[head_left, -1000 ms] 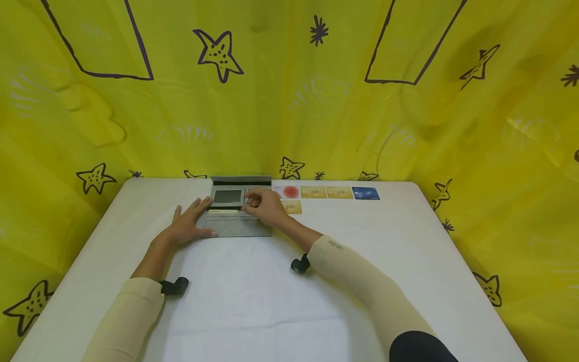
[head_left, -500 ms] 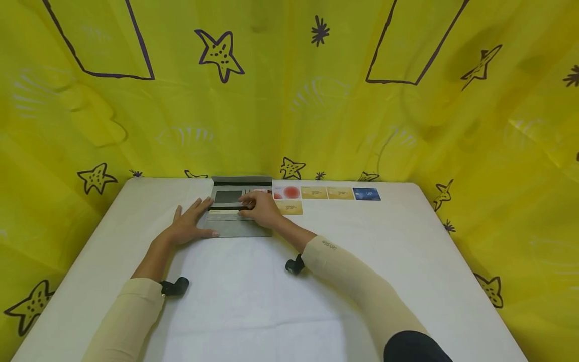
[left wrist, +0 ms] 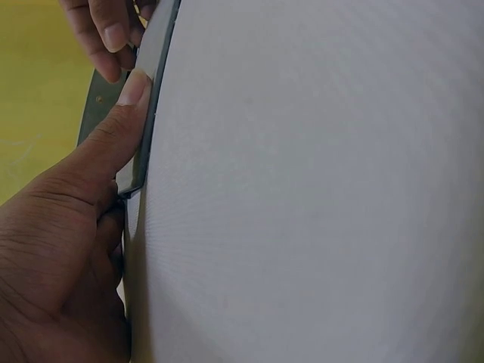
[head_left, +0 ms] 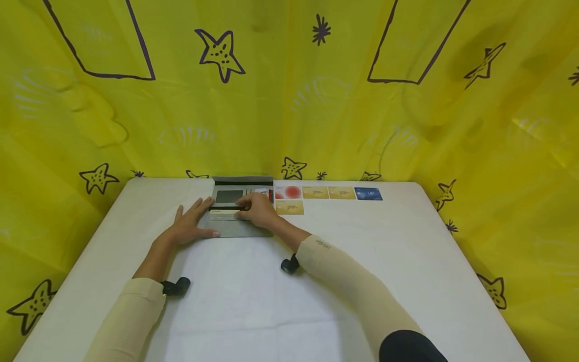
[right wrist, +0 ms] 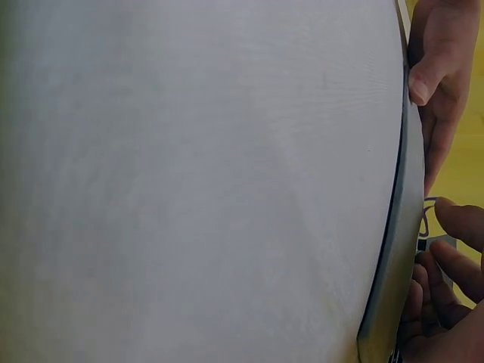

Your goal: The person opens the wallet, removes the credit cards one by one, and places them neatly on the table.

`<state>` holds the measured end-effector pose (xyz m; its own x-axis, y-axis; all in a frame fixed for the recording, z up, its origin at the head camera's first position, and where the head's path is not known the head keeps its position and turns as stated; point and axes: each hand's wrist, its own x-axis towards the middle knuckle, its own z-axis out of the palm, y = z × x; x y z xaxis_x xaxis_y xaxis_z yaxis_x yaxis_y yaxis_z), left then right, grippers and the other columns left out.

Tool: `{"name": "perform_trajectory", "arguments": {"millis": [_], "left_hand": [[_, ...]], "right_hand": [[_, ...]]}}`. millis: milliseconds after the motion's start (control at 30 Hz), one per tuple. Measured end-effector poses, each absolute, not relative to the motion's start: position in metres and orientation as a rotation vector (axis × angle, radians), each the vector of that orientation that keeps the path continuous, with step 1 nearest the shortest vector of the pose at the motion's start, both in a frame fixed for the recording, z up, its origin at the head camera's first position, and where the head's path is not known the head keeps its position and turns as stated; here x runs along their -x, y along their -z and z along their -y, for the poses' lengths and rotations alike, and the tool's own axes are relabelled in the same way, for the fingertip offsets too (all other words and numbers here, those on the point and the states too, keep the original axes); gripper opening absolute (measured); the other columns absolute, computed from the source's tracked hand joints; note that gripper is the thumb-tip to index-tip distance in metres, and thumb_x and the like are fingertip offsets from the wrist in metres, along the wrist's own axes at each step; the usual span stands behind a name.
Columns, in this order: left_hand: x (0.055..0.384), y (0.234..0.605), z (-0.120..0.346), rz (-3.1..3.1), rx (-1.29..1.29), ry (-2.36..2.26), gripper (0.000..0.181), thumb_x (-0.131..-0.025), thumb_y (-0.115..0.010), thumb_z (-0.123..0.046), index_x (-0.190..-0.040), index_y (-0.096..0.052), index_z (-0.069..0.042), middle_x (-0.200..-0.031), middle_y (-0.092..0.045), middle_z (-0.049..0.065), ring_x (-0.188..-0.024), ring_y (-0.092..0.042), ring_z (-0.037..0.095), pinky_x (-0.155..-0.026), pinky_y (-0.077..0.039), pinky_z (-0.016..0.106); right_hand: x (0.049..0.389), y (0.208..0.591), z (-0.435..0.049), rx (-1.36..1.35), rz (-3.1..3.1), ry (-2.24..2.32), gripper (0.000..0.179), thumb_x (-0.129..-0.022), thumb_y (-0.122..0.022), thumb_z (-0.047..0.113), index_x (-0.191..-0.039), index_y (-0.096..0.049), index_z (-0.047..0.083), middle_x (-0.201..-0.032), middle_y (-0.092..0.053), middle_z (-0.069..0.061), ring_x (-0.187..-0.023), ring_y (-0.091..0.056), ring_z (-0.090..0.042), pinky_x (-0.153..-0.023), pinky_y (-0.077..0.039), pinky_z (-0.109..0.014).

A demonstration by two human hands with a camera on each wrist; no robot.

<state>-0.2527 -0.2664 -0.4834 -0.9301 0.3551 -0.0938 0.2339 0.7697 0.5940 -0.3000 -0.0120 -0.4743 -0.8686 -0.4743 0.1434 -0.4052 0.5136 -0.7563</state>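
Observation:
A grey bifold wallet lies spread at the table's far edge, with a dark window pocket in its upper half. A cream card edge shows along the lower half's left side, and a red and white card shows at the upper right. My left hand spreads flat beside the wallet, its thumb on the near left edge. Over the wallet's middle hovers my right hand, thumb and fingers bent beside the cream edge. In the right wrist view a gap shows between the right fingers.
Right of the wallet lie a red and white card, a gold card, another gold card and a blue card. Below them is one more gold card. A yellow patterned curtain stands behind the white table.
My right hand has shifted left over the wallet, from its upper right slots toward the cream card edge. The card at the upper right now shows more. My left hand stays put.

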Motion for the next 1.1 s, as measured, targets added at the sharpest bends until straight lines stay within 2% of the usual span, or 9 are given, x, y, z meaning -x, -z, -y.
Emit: {"name": "perform_trajectory", "arguments": {"millis": [267,400,500,633,900,1100], "left_hand": [[0.254,0.484,0.266,-2.772,-0.483,-0.873,0.106,-0.091,-0.082,-0.044,-0.167,-0.021,-0.005,-0.172,-0.016,0.023,-0.159,-0.004,0.045,-0.119,0.016,0.068],[0.255,0.486,0.266,-2.772,-0.492,-0.872,0.106,-0.091,-0.082,-0.045,-0.168,-0.021,-0.006,-0.173,-0.016,0.023,-0.159,-0.004,0.044,-0.119,0.016,0.068],[0.255,0.486,0.265,-2.777,-0.493,-0.867,0.106,-0.091,-0.082,-0.045,-0.167,-0.021,-0.005,-0.172,-0.017,0.022,-0.159,-0.004,0.044,-0.119,0.016,0.068],[0.255,0.486,0.265,-2.778,-0.49,-0.864,0.106,-0.091,-0.082,-0.045,-0.167,-0.021,-0.004,-0.172,-0.017,0.023,-0.159,-0.004,0.045,-0.119,0.015,0.069],[0.253,0.487,0.266,-2.772,-0.493,-0.868,0.105,-0.091,-0.082,-0.044,-0.167,-0.022,-0.003,-0.172,-0.016,0.023,-0.159,-0.004,0.046,-0.118,0.015,0.07],[0.253,0.486,0.267,-2.785,-0.499,-0.863,0.105,-0.091,-0.082,-0.043,-0.167,-0.022,-0.003,-0.172,-0.016,0.023,-0.159,-0.005,0.045,-0.118,0.015,0.07]], "right_hand": [[0.301,0.475,0.016,0.729,-2.68,1.212,0.025,-0.096,-0.079,0.013,-0.118,-0.079,0.002,-0.108,-0.076,-0.009,-0.092,-0.066,-0.015,-0.078,-0.053,-0.021],[0.302,0.473,0.018,0.705,-2.689,1.15,0.022,-0.1,-0.074,0.011,-0.12,-0.079,0.004,-0.112,-0.077,-0.008,-0.1,-0.068,-0.017,-0.082,-0.054,-0.024],[0.302,0.472,0.02,0.697,-2.693,1.129,0.018,-0.101,-0.072,0.01,-0.115,-0.081,0.005,-0.111,-0.077,-0.006,-0.102,-0.068,-0.017,-0.084,-0.054,-0.025],[0.302,0.473,0.022,0.677,-2.689,1.147,0.012,-0.1,-0.074,0.01,-0.107,-0.083,0.007,-0.103,-0.077,-0.004,-0.094,-0.067,-0.014,-0.079,-0.052,-0.024],[0.304,0.478,0.026,0.564,-2.678,1.228,0.011,-0.099,-0.076,0.014,-0.1,-0.084,0.007,-0.092,-0.078,-0.001,-0.081,-0.063,-0.009,-0.07,-0.049,-0.021],[0.305,0.476,0.027,0.557,-2.697,1.239,0.011,-0.098,-0.077,0.016,-0.098,-0.085,0.008,-0.091,-0.078,0.0,-0.08,-0.062,-0.008,-0.069,-0.049,-0.021]]}}
